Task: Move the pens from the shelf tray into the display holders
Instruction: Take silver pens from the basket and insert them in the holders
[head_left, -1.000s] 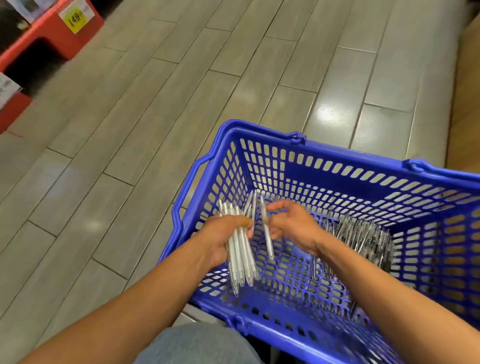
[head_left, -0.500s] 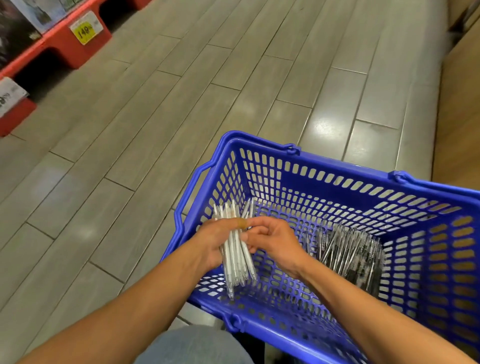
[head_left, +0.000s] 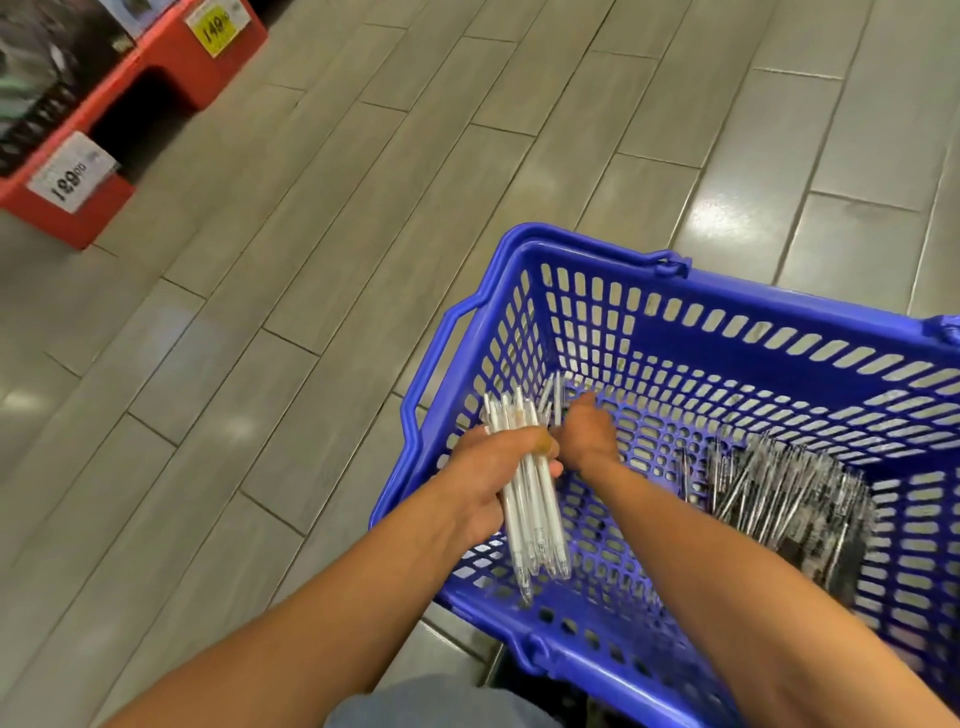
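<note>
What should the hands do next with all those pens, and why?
Probably the right hand should tuck its pens into the white bundle that the left hand grips; they already meet there, while the dark pens wait in the blue basket.

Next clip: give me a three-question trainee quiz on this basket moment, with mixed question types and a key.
1. True or false: the left hand grips a bundle of white plastic pens.
2. The loose pile of dark and clear pens lies in the blue plastic mesh basket on which side? A) person's right B) person's left C) outside it
3. Fill in: the right hand reaches toward the bundle's ___ ends.

Key: 1 true; 2 A; 3 upper
</note>
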